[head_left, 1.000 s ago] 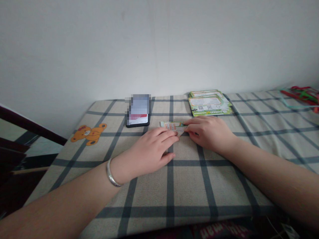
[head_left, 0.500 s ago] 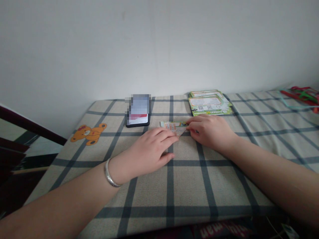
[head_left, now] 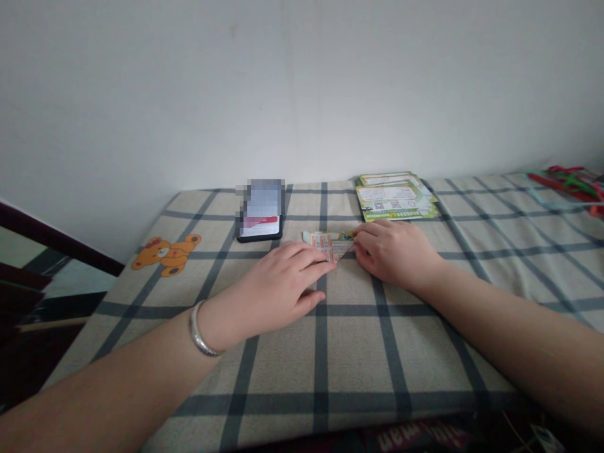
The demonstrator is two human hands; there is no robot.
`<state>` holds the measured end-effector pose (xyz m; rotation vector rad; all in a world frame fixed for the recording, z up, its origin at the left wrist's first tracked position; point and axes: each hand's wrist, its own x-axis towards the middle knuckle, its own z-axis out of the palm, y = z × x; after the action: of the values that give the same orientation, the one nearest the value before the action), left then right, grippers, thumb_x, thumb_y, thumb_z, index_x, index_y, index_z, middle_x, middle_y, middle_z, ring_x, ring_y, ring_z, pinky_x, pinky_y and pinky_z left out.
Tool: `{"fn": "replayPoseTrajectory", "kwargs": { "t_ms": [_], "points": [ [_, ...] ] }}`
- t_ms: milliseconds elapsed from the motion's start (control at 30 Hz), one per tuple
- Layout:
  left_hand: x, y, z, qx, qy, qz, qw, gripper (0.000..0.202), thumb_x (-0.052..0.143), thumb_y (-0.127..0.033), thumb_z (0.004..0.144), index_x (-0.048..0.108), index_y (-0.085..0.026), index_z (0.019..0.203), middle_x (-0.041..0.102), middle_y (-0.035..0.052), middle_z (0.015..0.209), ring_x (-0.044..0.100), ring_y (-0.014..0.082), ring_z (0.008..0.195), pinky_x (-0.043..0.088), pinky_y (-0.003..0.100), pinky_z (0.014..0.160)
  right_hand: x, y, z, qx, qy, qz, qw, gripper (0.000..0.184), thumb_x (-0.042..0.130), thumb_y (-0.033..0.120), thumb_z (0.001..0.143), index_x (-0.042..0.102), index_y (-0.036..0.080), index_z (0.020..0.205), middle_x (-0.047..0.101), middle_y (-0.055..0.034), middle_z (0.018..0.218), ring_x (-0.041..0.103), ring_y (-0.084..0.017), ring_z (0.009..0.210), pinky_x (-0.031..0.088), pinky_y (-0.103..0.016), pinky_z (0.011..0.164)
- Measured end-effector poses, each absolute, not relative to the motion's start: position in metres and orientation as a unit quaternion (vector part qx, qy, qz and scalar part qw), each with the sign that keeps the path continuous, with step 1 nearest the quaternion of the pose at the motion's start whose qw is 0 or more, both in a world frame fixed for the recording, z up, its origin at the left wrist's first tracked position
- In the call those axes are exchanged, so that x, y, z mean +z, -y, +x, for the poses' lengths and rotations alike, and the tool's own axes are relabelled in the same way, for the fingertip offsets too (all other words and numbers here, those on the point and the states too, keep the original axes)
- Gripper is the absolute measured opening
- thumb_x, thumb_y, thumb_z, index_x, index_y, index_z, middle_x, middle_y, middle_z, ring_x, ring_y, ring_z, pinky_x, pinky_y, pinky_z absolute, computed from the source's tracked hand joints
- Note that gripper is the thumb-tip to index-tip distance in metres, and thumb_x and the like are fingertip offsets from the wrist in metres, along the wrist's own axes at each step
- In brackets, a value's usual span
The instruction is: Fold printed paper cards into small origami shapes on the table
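Observation:
A small folded printed paper [head_left: 336, 245] lies on the checked tablecloth, its visible part tapering to a point at the near side. My left hand [head_left: 287, 280], with a silver bangle at the wrist, rests its stretched fingers over the paper's left and near part, the thumb held apart. At the paper's right corner, my right hand [head_left: 394, 248] has its thumb and fingertips closed on the edge. Part of the paper is hidden beneath my left fingers.
Behind my right hand sits a stack of green-and-white printed sheets [head_left: 391, 195]. A phone [head_left: 260, 211] lies left of centre near the wall. A teddy bear picture [head_left: 166, 255] is on the left of the cloth [head_left: 283, 358]. Red and green items [head_left: 570, 185] lie far right.
My left hand has shifted very slightly to the left, uncovering a little more of the paper. The right hand stays at the paper's right corner, nearly still.

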<state>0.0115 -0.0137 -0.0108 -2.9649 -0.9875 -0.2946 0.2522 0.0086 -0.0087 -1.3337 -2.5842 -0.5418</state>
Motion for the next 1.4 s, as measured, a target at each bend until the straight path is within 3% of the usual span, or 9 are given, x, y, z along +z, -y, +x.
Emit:
{"fn": "replayPoseTrajectory", "kwargs": {
  "t_ms": [200,367,600,1133,1400],
  "points": [
    [-0.013,0.011,0.009,-0.1,0.3,-0.949,0.005,0.045,0.056,-0.033,0.091,0.049,-0.021,0.134,0.051,0.0057,0.136,0.042,0.0226,0.127,0.033,0.041,0.112,-0.015,-0.014,0.254,-0.112,0.876,-0.447,0.14,0.03,0.049,0.025,0.09,0.06,0.016,0.117,0.068,-0.0086,0.11,0.061,-0.023,0.098,0.045,-0.034,0.081],
    [-0.015,0.01,0.006,-0.119,0.284,-0.951,0.008,0.038,0.056,-0.032,0.091,0.054,-0.018,0.126,0.052,0.0078,0.133,0.042,0.0234,0.126,0.034,0.041,0.111,-0.013,-0.015,0.255,-0.077,0.886,-0.433,0.148,0.037,0.051,0.022,0.089,0.057,0.014,0.125,0.067,-0.0109,0.109,0.06,-0.024,0.099,0.046,-0.036,0.086],
    [-0.017,0.011,0.005,-0.122,0.288,-0.95,0.017,0.051,0.054,-0.031,0.091,0.042,-0.02,0.14,0.048,0.0084,0.137,0.04,0.0245,0.127,0.033,0.044,0.111,-0.011,-0.014,0.255,-0.075,0.891,-0.423,0.148,0.035,0.053,0.027,0.09,0.058,0.014,0.122,0.068,-0.0096,0.102,0.061,-0.024,0.093,0.047,-0.036,0.081],
    [-0.015,0.009,0.004,-0.127,0.314,-0.94,0.035,0.038,0.053,-0.038,0.093,0.054,-0.026,0.128,0.052,0.0068,0.131,0.042,0.0257,0.126,0.034,0.047,0.108,-0.007,-0.009,0.257,-0.074,0.902,-0.383,0.185,0.023,0.052,0.029,0.091,0.065,0.016,0.103,0.068,-0.0071,0.087,0.061,-0.021,0.08,0.043,-0.031,0.07],
    [-0.013,0.007,0.005,-0.139,0.315,-0.938,0.039,0.032,0.054,-0.031,0.091,0.059,-0.023,0.122,0.055,0.0073,0.125,0.045,0.0256,0.121,0.037,0.047,0.105,-0.005,-0.004,0.254,-0.025,0.91,-0.358,0.208,0.02,0.052,0.015,0.086,0.067,0.018,0.099,0.068,-0.0053,0.087,0.062,-0.019,0.08,0.044,-0.029,0.071]
  ]
}}
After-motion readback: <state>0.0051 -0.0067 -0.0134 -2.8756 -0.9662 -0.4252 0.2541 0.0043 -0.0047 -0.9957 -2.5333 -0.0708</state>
